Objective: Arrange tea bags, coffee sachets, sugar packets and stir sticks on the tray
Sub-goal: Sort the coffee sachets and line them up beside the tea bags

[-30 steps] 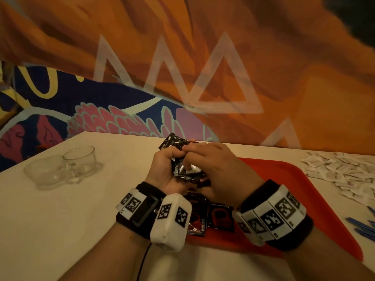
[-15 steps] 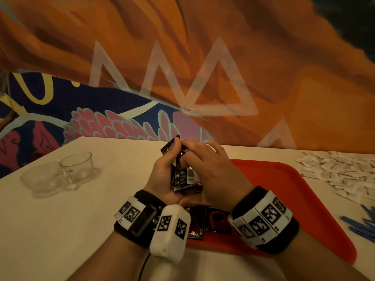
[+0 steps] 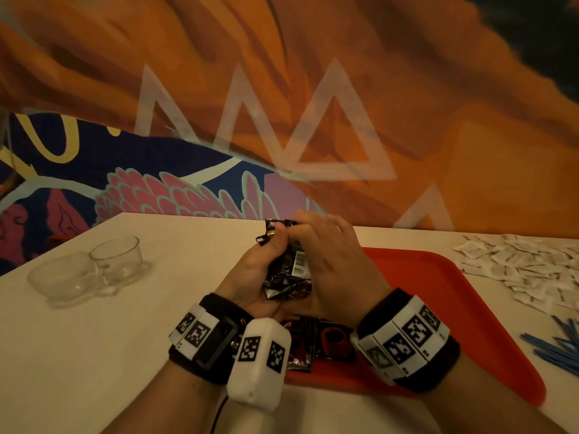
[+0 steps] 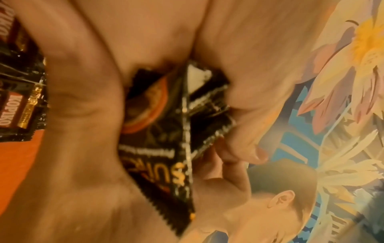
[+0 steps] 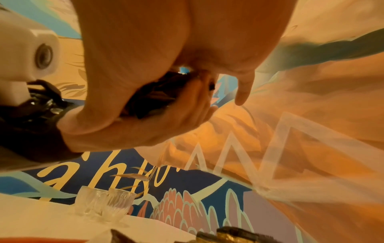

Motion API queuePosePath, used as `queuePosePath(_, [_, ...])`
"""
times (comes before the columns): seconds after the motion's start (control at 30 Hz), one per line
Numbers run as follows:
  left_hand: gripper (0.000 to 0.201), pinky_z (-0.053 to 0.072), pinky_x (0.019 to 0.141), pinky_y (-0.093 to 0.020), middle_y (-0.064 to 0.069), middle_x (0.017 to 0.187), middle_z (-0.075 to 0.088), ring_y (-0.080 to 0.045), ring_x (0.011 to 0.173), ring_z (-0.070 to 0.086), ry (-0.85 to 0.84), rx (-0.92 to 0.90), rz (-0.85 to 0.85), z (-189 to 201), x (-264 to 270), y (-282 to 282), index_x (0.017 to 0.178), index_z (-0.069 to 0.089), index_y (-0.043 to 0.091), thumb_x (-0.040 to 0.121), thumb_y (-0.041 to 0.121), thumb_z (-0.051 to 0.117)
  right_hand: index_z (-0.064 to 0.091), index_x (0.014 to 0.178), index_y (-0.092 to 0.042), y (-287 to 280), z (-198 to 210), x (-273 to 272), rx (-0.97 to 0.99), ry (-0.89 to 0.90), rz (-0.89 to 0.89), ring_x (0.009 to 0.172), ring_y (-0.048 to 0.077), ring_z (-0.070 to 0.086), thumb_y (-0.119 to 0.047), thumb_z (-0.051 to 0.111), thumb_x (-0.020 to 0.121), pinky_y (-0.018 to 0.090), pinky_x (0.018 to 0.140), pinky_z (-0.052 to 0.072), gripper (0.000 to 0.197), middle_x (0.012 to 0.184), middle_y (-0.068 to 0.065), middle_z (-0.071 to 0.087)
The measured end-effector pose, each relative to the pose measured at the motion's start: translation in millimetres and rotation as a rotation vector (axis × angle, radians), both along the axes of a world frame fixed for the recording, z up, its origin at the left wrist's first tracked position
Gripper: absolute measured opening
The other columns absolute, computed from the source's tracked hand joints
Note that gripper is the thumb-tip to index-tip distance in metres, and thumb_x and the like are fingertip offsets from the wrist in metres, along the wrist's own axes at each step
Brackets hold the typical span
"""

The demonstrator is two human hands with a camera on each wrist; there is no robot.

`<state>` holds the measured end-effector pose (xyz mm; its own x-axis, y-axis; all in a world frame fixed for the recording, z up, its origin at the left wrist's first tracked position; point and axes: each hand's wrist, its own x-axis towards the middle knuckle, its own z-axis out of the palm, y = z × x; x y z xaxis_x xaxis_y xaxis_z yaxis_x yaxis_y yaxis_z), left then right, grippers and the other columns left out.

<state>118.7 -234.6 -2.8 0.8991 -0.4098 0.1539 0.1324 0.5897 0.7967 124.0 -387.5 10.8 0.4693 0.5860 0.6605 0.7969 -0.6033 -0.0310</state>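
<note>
Both hands hold a bundle of black coffee sachets upright above the left end of the red tray. My left hand cups the bundle from the left, thumb on its top edge. My right hand presses it from the right with fingers over the top. The left wrist view shows the sachets squeezed between both palms. More dark sachets lie on the tray under my wrists. White sugar packets lie heaped at the right, with blue stir sticks nearer me.
Two clear glass cups stand on the white table at the left. A painted wall runs close behind the table's far edge. The tray's right half is bare.
The sachet bundle has been turned from lying flat to standing upright between my palms, and both hands have closed in around it. The view has shifted slightly.
</note>
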Motion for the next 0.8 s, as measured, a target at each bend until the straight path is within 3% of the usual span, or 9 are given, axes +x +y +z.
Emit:
queuePosePath(0.13, [0.055, 0.057, 0.088, -0.043, -0.02, 0.114, 0.067, -0.033, 0.102, 0.068, -0.018, 0.043, -0.021, 0.7, -1.1, 1.9, 0.118, 0.068, 0.005, 0.072, 0.028, 0.087, 0.034, 0.123, -0.025, -3.5, 0.6, 1.7, 0.004, 0.133, 0.098, 0.134, 0.018, 0.047, -0.072, 0.068, 0.05, 0.053, 0.118, 0.021, 0.093, 0.138, -0.003, 0.052])
queuePosePath(0.2, [0.019, 0.059, 0.076, -0.039, -0.017, 0.094, 0.07, -0.029, 0.085, 0.071, -0.041, 0.063, -0.013, 2.5, -0.8, 3.1, 0.099, 0.074, 0.004, 0.08, 0.007, 0.069, 0.032, 0.116, -0.026, -4.3, 6.3, -1.8, -0.032, 0.193, 0.096, 0.143, 0.015, 0.034, -0.073, 0.069, 0.048, 0.053, 0.118, 0.021, 0.09, 0.146, -0.001, 0.047])
queuePosePath(0.27, [0.021, 0.058, 0.067, -0.035, -0.014, 0.077, 0.067, -0.025, 0.071, 0.069, -0.014, 0.056, 0.017, 3.5, -0.9, 0.8, 0.085, 0.072, 0.005, 0.08, -0.001, 0.052, 0.032, 0.109, -0.029, -6.6, 15.9, -9.9, -0.053, 0.309, 0.082, 0.14, 0.009, 0.028, -0.073, 0.073, 0.045, 0.047, 0.118, 0.022, 0.088, 0.149, -0.003, 0.04])
queuePosePath(0.37, [0.016, 0.055, 0.059, -0.03, -0.012, 0.065, 0.062, -0.021, 0.059, 0.063, 0.017, 0.052, 0.037, 5.3, -2.8, -7.2, 0.074, 0.066, 0.004, 0.074, -0.004, 0.052, 0.033, 0.102, -0.032, -10.9, 22.4, -13.6, -0.079, 0.428, 0.07, 0.129, 0.013, 0.037, -0.062, 0.086, 0.048, 0.036, 0.111, 0.031, 0.082, 0.141, -0.004, 0.043])
queuePosePath(0.5, [0.025, 0.058, 0.07, -0.034, -0.013, 0.084, 0.068, -0.025, 0.076, 0.069, 0.042, 0.021, -0.022, 5.2, -5.6, -11.4, 0.091, 0.072, 0.005, 0.07, 0.001, 0.059, 0.032, 0.105, -0.031, -7.8, 11.7, -5.8, 0.029, 0.329, 0.163, 0.133, 0.027, 0.043, -0.036, 0.084, 0.064, 0.048, 0.103, 0.04, 0.067, 0.121, 0.001, 0.053])
queuePosePath(0.57, [0.034, 0.057, 0.073, -0.035, -0.011, 0.088, 0.069, -0.024, 0.079, 0.069, 0.055, -0.034, -0.036, 6.5, -6.4, -11.0, 0.093, 0.077, 0.01, 0.073, 0.002, 0.052, 0.036, 0.115, -0.026, -8.6, 9.3, -3.1, 0.015, 0.313, 0.187, 0.14, 0.024, 0.035, -0.025, 0.079, 0.068, 0.05, 0.107, 0.037, 0.064, 0.13, 0.001, 0.05])
queuePosePath(0.67, [0.041, 0.059, 0.065, -0.034, -0.01, 0.083, 0.068, -0.024, 0.072, 0.067, 0.079, -0.136, 0.03, 9.5, -4.6, -12.8, 0.107, 0.067, 0.014, 0.077, 0.002, 0.042, 0.039, 0.123, -0.02, -15.4, 11.3, -0.4, 0.002, 0.33, 0.19, 0.141, 0.019, 0.032, -0.024, 0.076, 0.077, 0.048, 0.11, 0.035, 0.059, 0.15, -0.002, 0.032])
queuePosePath(0.73, [0.056, 0.057, 0.053, -0.033, -0.011, 0.087, 0.068, -0.023, 0.067, 0.067, 0.079, -0.245, 0.114, 8.8, -0.9, -12.9, 0.122, 0.058, 0.025, 0.078, -0.004, 0.04, 0.045, 0.113, -0.021, -16.1, 11.6, -1.8, 0.041, 0.277, 0.195, 0.128, 0.02, 0.041, -0.033, 0.071, 0.083, 0.048, 0.099, 0.044, 0.042, 0.144, -0.005, 0.03])
queuePosePath(0.8, [0.055, 0.057, 0.051, -0.033, -0.013, 0.094, 0.068, -0.024, 0.069, 0.068, 0.074, -0.276, 0.185, 9.3, 1.1, -13.4, 0.117, 0.064, 0.028, 0.079, -0.006, 0.043, 0.045, 0.101, -0.026, -14.2, 10.1, -1.6, 0.049, 0.212, 0.161, 0.118, 0.022, 0.044, -0.03, 0.071, 0.083, 0.045, 0.088, 0.05, 0.032, 0.133, -0.008, 0.031])
